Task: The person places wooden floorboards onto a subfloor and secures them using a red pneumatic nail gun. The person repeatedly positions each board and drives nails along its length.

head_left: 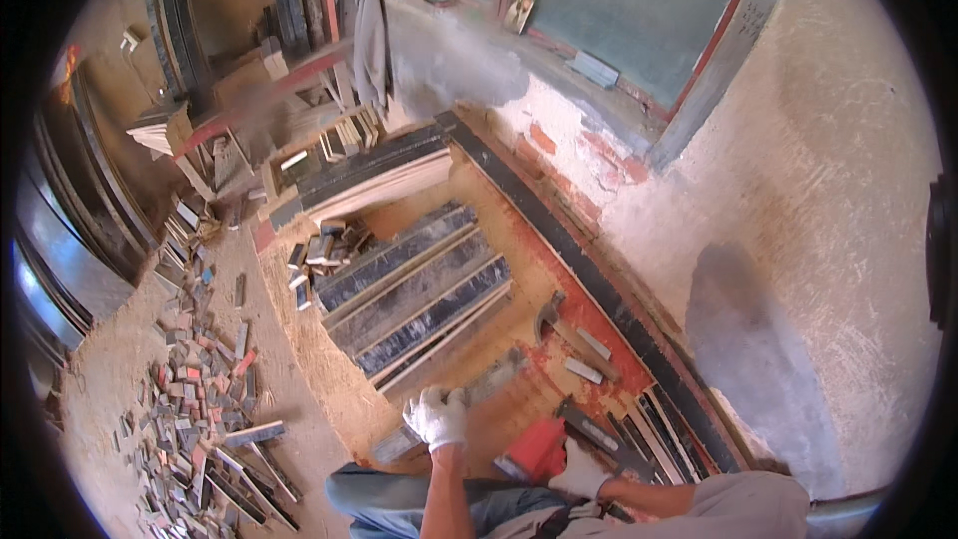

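Sawdust-strewn workshop floor, scattered wood offcuts at its left edge. Left hand, white-gloved, closed around a blurred grey strip, long axis running lower-left to upper-right. Right hand, gloved, fingers curled, resting on a red-and-dark wooden piece. Three dark planks lie parallel beyond.

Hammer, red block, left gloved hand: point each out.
hammer point(552, 311): head view, on its metal head.
red block point(539, 447): head view, on its top face.
left hand point(437, 417): head view, on the glove's back.

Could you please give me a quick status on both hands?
Left hand in white glove grips blurred grey strip. Right hand gloved, on red block. Claw hammer lies beyond.
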`<action>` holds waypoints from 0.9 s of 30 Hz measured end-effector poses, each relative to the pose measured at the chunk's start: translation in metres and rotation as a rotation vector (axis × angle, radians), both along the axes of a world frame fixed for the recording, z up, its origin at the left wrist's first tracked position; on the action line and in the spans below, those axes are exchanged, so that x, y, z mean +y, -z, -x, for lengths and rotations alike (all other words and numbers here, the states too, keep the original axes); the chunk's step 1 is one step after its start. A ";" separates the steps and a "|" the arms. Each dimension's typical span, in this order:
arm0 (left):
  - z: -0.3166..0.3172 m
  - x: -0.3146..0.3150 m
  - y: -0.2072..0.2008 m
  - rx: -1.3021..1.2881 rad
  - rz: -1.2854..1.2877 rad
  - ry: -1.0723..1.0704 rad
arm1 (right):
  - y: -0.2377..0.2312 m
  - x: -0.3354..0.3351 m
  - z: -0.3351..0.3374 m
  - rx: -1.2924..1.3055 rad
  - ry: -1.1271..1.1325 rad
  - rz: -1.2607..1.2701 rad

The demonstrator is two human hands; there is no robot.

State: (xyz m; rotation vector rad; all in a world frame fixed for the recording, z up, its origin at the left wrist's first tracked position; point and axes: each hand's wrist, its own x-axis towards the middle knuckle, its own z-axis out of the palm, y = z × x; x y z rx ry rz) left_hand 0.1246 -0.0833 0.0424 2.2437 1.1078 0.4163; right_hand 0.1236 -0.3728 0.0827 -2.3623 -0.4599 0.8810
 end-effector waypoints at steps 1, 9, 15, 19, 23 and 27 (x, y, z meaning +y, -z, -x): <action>0.002 -0.004 0.003 -0.052 -0.006 -0.014 | -0.021 -0.004 -0.003 -0.055 -0.035 -0.073; 0.000 -0.001 0.008 0.067 0.019 0.000 | -0.127 0.003 -0.087 0.571 0.351 -0.155; 0.003 0.002 -0.003 0.096 0.066 0.016 | -0.136 0.044 -0.131 0.538 0.356 -0.178; -0.002 -0.002 0.006 0.092 0.041 0.017 | -0.113 0.046 -0.159 0.502 0.226 -0.066; 0.000 -0.004 0.006 0.067 0.042 0.017 | -0.101 0.053 -0.169 0.509 0.209 -0.031; -0.002 -0.004 0.004 0.047 0.056 0.005 | -0.094 0.053 -0.176 0.517 0.197 -0.044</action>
